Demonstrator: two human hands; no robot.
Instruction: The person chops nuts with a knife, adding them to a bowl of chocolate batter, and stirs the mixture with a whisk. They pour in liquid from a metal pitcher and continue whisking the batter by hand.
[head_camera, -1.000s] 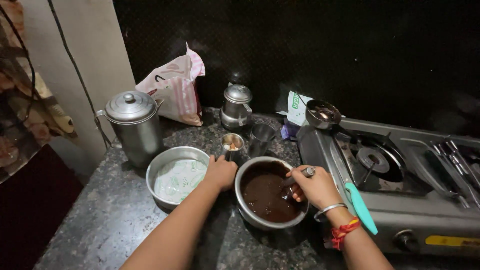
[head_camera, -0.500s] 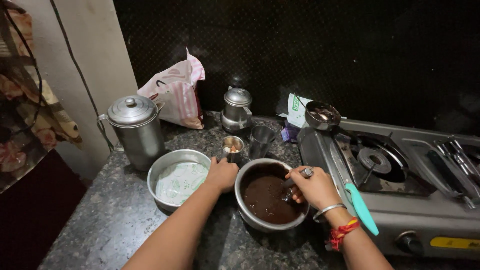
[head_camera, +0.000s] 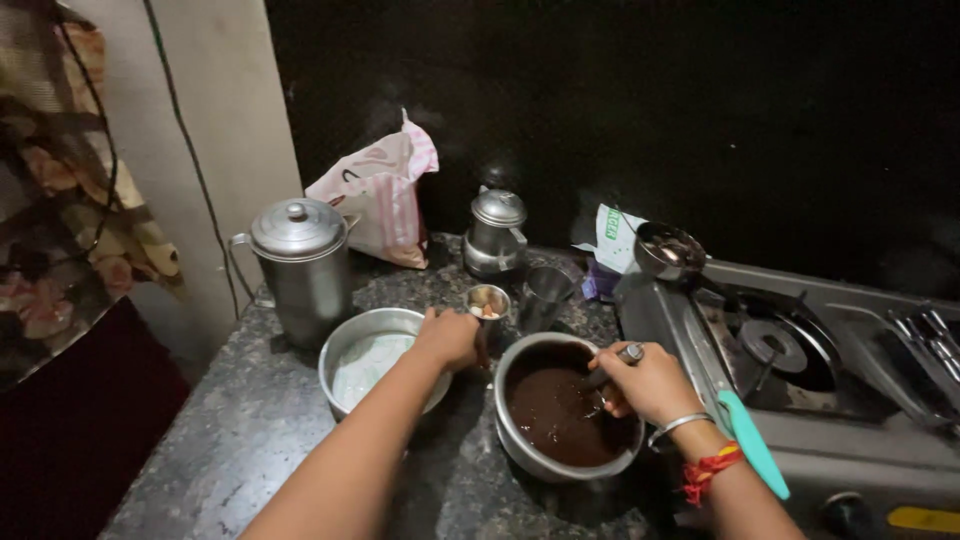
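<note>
I see gas stove (head_camera: 800, 400) at right | steel pot (head_camera: 560, 455) of dark brown mix on granite counter (head_camera: 230, 440) | my left hand (head_camera: 450, 338) curled beside the pot's rim | right hand (head_camera: 650, 385) fisted round spoon handle (head_camera: 612, 364) over the pot

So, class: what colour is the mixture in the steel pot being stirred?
Dark brown mixture, seen best in the head view.
</note>
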